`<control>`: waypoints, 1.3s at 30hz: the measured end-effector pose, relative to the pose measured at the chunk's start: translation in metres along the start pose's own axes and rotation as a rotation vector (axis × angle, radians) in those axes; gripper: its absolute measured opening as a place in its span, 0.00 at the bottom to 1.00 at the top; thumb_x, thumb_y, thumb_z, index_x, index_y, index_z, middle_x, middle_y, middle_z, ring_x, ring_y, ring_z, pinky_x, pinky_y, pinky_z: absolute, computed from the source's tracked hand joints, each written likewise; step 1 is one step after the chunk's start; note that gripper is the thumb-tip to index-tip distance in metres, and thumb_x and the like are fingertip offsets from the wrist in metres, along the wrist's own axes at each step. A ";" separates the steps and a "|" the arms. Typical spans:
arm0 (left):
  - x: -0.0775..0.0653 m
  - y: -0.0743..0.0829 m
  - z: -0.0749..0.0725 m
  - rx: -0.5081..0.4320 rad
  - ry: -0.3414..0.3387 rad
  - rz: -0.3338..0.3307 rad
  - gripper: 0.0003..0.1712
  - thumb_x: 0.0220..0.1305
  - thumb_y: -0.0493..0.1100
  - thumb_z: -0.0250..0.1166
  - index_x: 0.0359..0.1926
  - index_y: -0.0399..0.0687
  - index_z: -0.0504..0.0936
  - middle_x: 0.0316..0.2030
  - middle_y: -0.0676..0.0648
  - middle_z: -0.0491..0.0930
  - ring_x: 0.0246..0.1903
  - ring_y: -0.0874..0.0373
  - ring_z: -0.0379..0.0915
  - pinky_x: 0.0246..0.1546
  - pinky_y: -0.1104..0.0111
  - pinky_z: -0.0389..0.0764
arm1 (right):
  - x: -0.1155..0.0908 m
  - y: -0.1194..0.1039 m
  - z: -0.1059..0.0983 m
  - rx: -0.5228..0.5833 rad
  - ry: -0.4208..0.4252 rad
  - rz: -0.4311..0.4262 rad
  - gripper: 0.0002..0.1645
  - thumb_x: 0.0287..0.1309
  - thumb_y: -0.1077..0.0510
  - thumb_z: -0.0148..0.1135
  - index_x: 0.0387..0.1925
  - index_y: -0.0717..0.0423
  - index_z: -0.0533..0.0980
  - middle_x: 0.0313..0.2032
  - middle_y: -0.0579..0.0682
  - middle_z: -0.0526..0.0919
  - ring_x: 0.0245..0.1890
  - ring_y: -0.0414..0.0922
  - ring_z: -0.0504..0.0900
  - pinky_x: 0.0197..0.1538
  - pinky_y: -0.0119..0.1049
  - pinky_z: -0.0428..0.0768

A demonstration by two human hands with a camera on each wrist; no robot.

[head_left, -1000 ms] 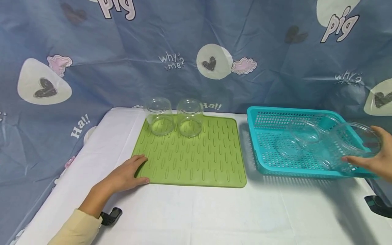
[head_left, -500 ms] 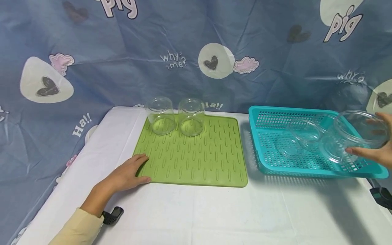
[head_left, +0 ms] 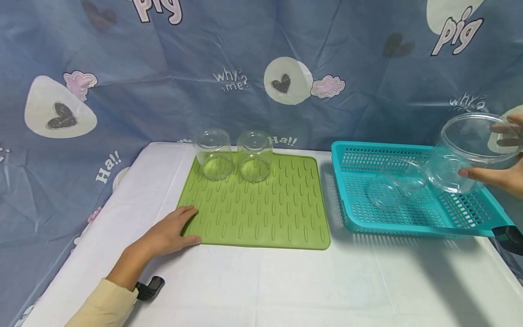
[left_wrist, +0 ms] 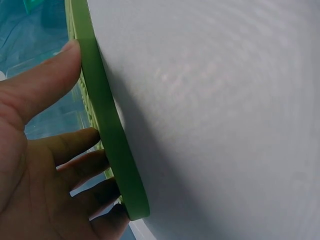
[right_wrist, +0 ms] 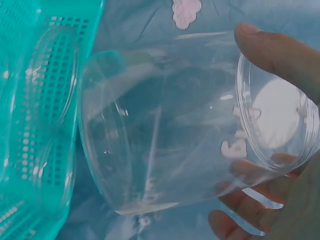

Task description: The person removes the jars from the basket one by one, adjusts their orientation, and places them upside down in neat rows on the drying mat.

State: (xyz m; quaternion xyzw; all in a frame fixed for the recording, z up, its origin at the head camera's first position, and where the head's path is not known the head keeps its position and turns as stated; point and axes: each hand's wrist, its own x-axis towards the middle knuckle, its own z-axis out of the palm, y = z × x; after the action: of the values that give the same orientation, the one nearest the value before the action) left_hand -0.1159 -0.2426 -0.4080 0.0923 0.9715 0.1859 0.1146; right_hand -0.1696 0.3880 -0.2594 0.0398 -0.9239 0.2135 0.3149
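Jar [head_left: 461, 154] of clear material, at the right edge of the head frame, is grasped round one end by the right hand [head_left: 504, 178], tilted above the turquoise basket [head_left: 408, 229]. Another clear container [head_left: 404, 175] lies in that basket. At lower left, the left hand [head_left: 169, 234] is released, fingers and thumb touching the green mat [head_left: 261, 213]. Two clear jars [head_left: 255, 159] stand side by side on the mat's upper left.

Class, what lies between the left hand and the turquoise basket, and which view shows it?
The green mat, then a strip of white cloth, lies between the left hand and the turquoise basket; the head view shows it.
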 end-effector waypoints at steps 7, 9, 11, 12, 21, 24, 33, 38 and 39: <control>-0.001 0.001 0.000 -0.002 -0.001 -0.008 0.47 0.59 0.54 0.71 0.71 0.34 0.63 0.72 0.31 0.60 0.70 0.29 0.57 0.67 0.38 0.65 | 0.022 -0.025 0.005 0.035 -0.176 0.015 0.65 0.52 0.40 0.73 0.78 0.53 0.44 0.71 0.74 0.59 0.68 0.77 0.59 0.64 0.75 0.59; -0.001 0.001 -0.001 0.001 -0.002 -0.010 0.48 0.59 0.55 0.71 0.71 0.34 0.63 0.72 0.31 0.60 0.70 0.29 0.57 0.67 0.38 0.66 | 0.027 -0.033 0.008 0.030 -0.231 0.032 0.67 0.50 0.51 0.76 0.79 0.53 0.40 0.72 0.74 0.57 0.67 0.78 0.60 0.62 0.75 0.61; 0.000 0.001 -0.001 0.002 -0.002 -0.009 0.48 0.59 0.55 0.71 0.72 0.35 0.63 0.72 0.31 0.60 0.70 0.29 0.57 0.67 0.38 0.66 | 0.032 -0.040 0.010 0.006 -0.278 0.034 0.69 0.49 0.53 0.77 0.79 0.53 0.38 0.72 0.74 0.56 0.65 0.78 0.61 0.59 0.75 0.63; 0.000 0.000 -0.001 0.003 -0.002 -0.009 0.48 0.59 0.55 0.70 0.72 0.35 0.63 0.72 0.31 0.59 0.70 0.29 0.56 0.67 0.38 0.66 | 0.034 -0.043 0.011 -0.008 -0.303 0.038 0.70 0.48 0.52 0.77 0.79 0.53 0.37 0.73 0.73 0.55 0.65 0.78 0.62 0.57 0.76 0.64; 0.000 -0.001 0.000 0.001 0.002 -0.004 0.48 0.59 0.55 0.71 0.72 0.35 0.63 0.72 0.32 0.59 0.70 0.29 0.56 0.66 0.38 0.66 | 0.045 -0.072 0.026 0.011 -0.368 -0.041 0.74 0.41 0.53 0.81 0.79 0.55 0.39 0.71 0.73 0.57 0.64 0.73 0.60 0.62 0.75 0.61; 0.000 -0.001 0.000 -0.003 0.001 -0.005 0.48 0.59 0.55 0.71 0.72 0.35 0.63 0.72 0.31 0.59 0.70 0.29 0.56 0.67 0.38 0.66 | 0.050 -0.084 0.032 0.059 -0.378 -0.102 0.76 0.39 0.52 0.82 0.79 0.54 0.40 0.72 0.70 0.59 0.70 0.72 0.56 0.68 0.75 0.54; -0.001 0.000 -0.001 -0.003 0.009 -0.005 0.47 0.59 0.54 0.71 0.71 0.34 0.63 0.72 0.31 0.60 0.70 0.29 0.57 0.66 0.38 0.66 | 0.058 -0.119 0.051 0.042 -0.469 -0.218 0.74 0.38 0.48 0.83 0.79 0.52 0.44 0.70 0.68 0.62 0.68 0.70 0.60 0.61 0.73 0.62; -0.001 0.000 -0.001 -0.009 0.010 -0.006 0.48 0.58 0.54 0.71 0.71 0.35 0.63 0.72 0.31 0.60 0.70 0.29 0.57 0.66 0.38 0.66 | 0.059 -0.132 0.057 0.026 -0.522 -0.220 0.75 0.41 0.44 0.81 0.79 0.48 0.40 0.72 0.66 0.58 0.68 0.68 0.62 0.56 0.72 0.66; -0.001 0.000 -0.001 -0.008 0.010 -0.005 0.48 0.58 0.54 0.71 0.71 0.35 0.63 0.72 0.31 0.60 0.70 0.29 0.57 0.66 0.38 0.66 | 0.059 -0.134 0.059 0.024 -0.528 -0.224 0.75 0.42 0.44 0.81 0.79 0.48 0.40 0.72 0.66 0.58 0.67 0.67 0.63 0.55 0.72 0.67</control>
State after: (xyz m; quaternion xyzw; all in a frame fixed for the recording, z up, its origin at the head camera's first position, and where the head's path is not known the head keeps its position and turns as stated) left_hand -0.1154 -0.2429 -0.4071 0.0885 0.9716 0.1898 0.1104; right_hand -0.2220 0.2455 -0.2167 0.1996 -0.9613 0.1703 0.0844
